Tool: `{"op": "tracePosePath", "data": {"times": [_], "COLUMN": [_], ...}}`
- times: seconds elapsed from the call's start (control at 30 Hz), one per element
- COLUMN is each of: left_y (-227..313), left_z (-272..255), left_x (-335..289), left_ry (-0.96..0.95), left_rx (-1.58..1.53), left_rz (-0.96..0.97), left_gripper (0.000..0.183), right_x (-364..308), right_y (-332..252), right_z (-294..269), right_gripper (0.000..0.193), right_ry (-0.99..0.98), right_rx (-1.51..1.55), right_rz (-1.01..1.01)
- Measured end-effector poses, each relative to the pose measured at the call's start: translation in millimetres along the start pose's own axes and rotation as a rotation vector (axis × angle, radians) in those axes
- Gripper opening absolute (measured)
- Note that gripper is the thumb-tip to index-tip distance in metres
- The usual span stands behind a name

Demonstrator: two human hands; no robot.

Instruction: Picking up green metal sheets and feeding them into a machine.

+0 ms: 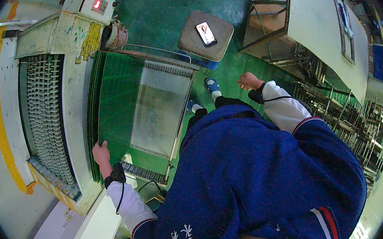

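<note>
On the left side, my left hand (101,154) is closed on the near edge of a green panel (114,99). Its thumb lies over the panel's face, and the other fingers are partly hidden. Several thin green panels stand upright, side by side, in a metal rack (175,156) with slotted, comb-like rails. To the right of the rack, my right hand (250,81) hangs over the floor with its fingers curled in. Nothing shows in it, and it touches nothing. Dark bands with cords sit around both wrists.
Left of the rack stands a machine (49,120) with rows of rollers and a control box (97,7). A phone (206,34) lies on a padded stool (186,29) ahead. At right are a large pale board (319,26) on a frame and several metal racks (348,124).
</note>
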State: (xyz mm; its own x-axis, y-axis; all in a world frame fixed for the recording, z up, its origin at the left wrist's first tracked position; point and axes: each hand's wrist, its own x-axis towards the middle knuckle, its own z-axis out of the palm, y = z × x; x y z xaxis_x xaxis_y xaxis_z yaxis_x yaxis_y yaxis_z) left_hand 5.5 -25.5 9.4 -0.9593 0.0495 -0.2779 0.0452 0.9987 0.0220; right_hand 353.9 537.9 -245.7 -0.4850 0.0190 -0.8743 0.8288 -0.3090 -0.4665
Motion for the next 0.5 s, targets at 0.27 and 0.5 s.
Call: {"op": "tracePosePath", "data": {"times": [0.27,0.5], "left_y": [5,-5], "left_z": [-3,5], "left_x": [-2,5], "left_ry": [0.013,0.039], "left_rx": [-0.027,-0.004], "left_rz": [0.041,0.072], "left_gripper": [0.044,0.040], "right_x": [-12,-11], "right_y": [-11,-10], "right_z": [10,9], "right_gripper": [0.022,0.021], "right_ry": [0.166,0.119], "right_rx": [-0.165,-0.112], "right_rz": [-0.046,-0.052]}}
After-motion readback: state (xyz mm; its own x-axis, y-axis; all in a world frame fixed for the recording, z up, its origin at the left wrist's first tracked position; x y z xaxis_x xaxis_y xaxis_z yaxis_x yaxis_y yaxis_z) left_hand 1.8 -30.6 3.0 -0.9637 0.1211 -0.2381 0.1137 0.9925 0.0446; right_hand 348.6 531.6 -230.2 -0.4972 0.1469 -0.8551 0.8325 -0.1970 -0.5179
